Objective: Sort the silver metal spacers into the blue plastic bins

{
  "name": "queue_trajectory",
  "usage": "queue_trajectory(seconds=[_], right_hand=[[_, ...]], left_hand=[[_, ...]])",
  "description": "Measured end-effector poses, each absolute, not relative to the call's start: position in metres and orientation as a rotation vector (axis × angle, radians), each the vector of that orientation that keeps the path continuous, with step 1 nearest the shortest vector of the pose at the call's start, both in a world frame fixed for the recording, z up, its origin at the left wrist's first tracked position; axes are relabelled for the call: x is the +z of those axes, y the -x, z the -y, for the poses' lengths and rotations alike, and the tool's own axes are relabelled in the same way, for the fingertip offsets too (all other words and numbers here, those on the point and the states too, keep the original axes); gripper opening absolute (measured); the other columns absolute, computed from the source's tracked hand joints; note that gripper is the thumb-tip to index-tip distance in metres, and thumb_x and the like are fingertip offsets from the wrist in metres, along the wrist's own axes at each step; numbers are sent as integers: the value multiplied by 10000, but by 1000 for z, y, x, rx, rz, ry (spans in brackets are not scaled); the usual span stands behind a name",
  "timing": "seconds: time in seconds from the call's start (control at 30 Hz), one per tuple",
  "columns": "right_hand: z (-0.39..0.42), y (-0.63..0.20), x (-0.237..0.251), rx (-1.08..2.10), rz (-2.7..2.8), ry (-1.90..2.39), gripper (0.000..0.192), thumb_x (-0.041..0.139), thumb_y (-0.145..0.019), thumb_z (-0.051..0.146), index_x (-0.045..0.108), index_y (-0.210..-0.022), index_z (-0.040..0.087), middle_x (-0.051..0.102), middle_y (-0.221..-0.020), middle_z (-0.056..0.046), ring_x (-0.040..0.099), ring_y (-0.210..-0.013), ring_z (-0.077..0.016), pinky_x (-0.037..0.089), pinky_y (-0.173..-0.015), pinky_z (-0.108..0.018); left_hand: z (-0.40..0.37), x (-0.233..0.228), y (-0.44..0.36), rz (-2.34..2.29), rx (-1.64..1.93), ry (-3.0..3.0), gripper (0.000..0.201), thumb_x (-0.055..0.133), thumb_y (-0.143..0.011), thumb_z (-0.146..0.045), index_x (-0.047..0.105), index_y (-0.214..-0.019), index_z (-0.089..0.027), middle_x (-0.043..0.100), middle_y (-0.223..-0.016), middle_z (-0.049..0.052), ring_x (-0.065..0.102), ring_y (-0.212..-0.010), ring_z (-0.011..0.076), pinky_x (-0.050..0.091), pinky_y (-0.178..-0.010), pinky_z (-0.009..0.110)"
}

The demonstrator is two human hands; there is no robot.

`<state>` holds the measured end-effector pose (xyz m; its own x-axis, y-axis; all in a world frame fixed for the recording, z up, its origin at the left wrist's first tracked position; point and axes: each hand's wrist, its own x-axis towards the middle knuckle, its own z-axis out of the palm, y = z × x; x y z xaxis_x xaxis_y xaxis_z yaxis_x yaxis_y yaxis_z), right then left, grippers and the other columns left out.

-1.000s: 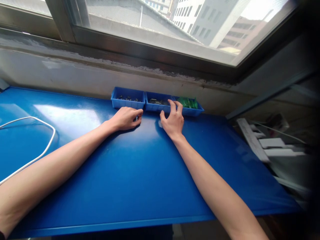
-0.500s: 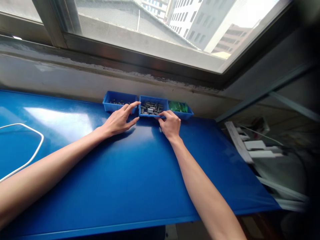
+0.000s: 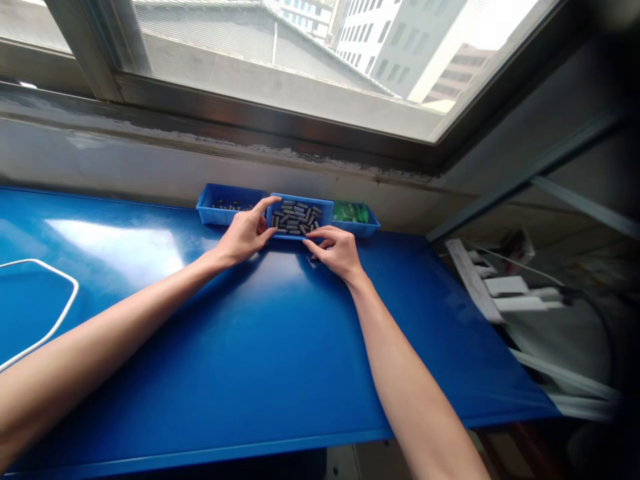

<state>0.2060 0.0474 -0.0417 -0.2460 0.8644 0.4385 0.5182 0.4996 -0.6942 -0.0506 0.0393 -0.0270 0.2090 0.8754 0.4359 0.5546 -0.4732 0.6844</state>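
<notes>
The middle blue parts bin (image 3: 327, 215) holds many small grey metal cylinders (image 3: 299, 215) and appears tipped towards me. My left hand (image 3: 246, 233) grips its left side, index finger along the back corner and thumb at the front corner. At the right part of its front edge, the thumb and fingers of my right hand (image 3: 339, 253) are closed on the rim. To the left stands another blue bin (image 3: 215, 215) with small dark metal parts, partly behind my left hand. To the right, a third blue bin (image 3: 367, 228) contains green pieces (image 3: 350, 212).
The bins stand along the back of a blue table (image 3: 280, 360), against the wall below a window (image 3: 280, 113). A white cable (image 3: 70, 297) loops over the table at left. Past the right edge are a metal frame (image 3: 520, 173) and white objects (image 3: 520, 303).
My left hand has closed onto the middle bin's left side. The bin has tipped towards me, showing more of its contents. My right hand has stayed at its front rim.
</notes>
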Motion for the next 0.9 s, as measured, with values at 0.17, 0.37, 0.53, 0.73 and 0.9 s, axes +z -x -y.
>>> queue_trajectory(seconds=[0.17, 0.37, 0.53, 0.73, 0.9], right_hand=[[-51, -202, -43, 258, 1656, 1249, 321, 807, -830, 463, 578, -870, 240, 598, -726, 34, 564, -543, -136, 525, -598, -302], [-63, -206, -49, 218, 1638, 1292, 358, 689, -941, 515, 617, -1143, 228, 649, -835, -10, 608, -594, -187, 576, -695, -381], [-66, -207, -54, 220, 1646, 1269, 483, 654, -956, 587, 630, -1280, 229, 652, -794, -15, 658, -629, -219, 596, -684, -390], [-66, -209, -57, 335, 1661, 1237, 532, 632, -963, 544, 611, -1395, 233, 670, -892, -34, 633, -564, -170, 562, -580, -330], [-65, -212, -54, 389, 1768, 1168, 583, 576, -991, 476, 541, -1541, 285, 661, -975, -34, 520, -495, -105, 527, -522, -286]], left_hand=[[-39, -36, 52, -1358, 1175, -2196, 632, 628, -920, -251, 527, -1542, -205, 634, -729, -37, 636, -636, 154, 516, -711, 266], [-37, -43, 61, -1465, 1046, -2438, 489, 637, -961, -235, 571, -1442, -179, 695, -833, 12, 659, -715, 184, 498, -714, 282], [-24, -34, 48, -1574, 883, -2928, 303, 521, -1077, -309, 702, -1257, -146, 734, -984, 138, 694, -909, 275, 530, -761, 363], [-37, -43, 18, -812, 867, -3342, 441, 627, -1049, -338, 632, -1473, -218, 579, -1561, 177, 519, -1463, 354, 447, -1165, 519], [-49, -52, 15, -754, 860, -3318, 425, 611, -1066, -351, 645, -1466, -211, 505, -1648, 169, 467, -1539, 346, 390, -1247, 543]])
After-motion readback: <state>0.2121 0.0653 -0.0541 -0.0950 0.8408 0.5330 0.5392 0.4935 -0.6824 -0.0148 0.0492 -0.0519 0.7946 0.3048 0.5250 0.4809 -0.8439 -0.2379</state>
